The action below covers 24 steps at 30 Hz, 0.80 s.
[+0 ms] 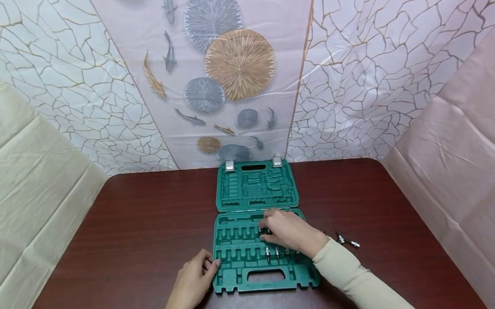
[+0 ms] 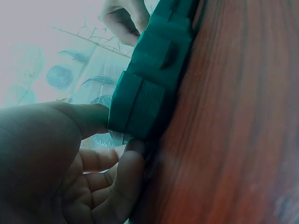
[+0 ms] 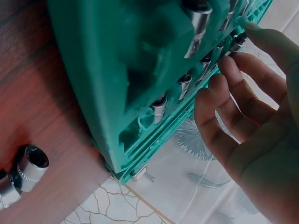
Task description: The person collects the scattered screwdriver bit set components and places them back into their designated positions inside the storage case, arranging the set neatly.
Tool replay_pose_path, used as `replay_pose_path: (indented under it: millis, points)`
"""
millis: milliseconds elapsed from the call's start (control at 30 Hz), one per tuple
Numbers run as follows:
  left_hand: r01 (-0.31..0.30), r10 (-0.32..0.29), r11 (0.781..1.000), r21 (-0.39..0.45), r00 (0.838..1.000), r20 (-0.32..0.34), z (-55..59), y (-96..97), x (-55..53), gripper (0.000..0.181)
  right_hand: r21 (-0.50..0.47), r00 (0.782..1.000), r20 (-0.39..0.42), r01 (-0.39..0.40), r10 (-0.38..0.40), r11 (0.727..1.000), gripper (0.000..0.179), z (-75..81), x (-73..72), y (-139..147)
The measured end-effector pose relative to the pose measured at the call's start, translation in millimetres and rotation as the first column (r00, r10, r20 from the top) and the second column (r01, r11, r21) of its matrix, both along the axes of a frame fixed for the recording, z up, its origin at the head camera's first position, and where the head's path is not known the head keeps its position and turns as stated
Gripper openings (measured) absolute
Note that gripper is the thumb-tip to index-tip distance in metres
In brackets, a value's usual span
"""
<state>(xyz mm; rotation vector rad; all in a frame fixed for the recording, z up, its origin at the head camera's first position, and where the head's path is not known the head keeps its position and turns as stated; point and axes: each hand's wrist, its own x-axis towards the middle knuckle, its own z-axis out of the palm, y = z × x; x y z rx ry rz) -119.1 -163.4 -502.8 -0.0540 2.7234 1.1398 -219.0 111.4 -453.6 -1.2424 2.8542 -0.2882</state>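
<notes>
An open green plastic tool case [image 1: 230, 277] lies on the table, several metal bit sockets [image 1: 277, 253] standing in the right part of its two slotted rows. My left hand [image 1: 193, 276] grips the case's near left edge; in the left wrist view the thumb lies on one face and curled fingers [image 2: 126, 179] are at the other. Over the upper row, my right hand [image 1: 290, 228] pinches a bit socket [image 3: 238, 42] between thumb and index finger, at its slot. Whether that socket is fully seated cannot be told.
Loose bit sockets [image 1: 353, 244] lie on the dark red wooden table [image 1: 159, 213], right of the case and partly behind the right forearm. The raised lid [image 1: 258, 202] leans back toward a patterned cloth wall [image 1: 338, 136]. Pale cloth panels [image 1: 451, 164] flank both sides.
</notes>
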Motion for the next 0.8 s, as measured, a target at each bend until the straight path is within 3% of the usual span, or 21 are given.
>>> replay_pose_path:
  millis: [467, 633, 800]
  points:
    - [0.005, -0.005, 1.0, 0.004, 1.0, -0.004, 0.4, -0.2, 0.4, 0.023, 0.005, 0.993, -0.116, 0.011, -0.01, 1.0, 0.008, -4.6, 8.9, -7]
    - [0.004, -0.004, 1.0, 0.008, 1.0, 0.004, 1.3, -0.3, 0.9, 0.023, -0.021, 1.0, 0.005, 0.022, -0.022, 1.0, 0.023, -0.5, 10.5, 9]
    - [0.001, 0.0, 1.0, 0.008, 1.0, -0.002, 1.0, -0.4, 0.4, 0.022, -0.113, 0.995, 0.084, 0.066, -0.057, 0.991, 0.038, 15.6, 9.5, 48]
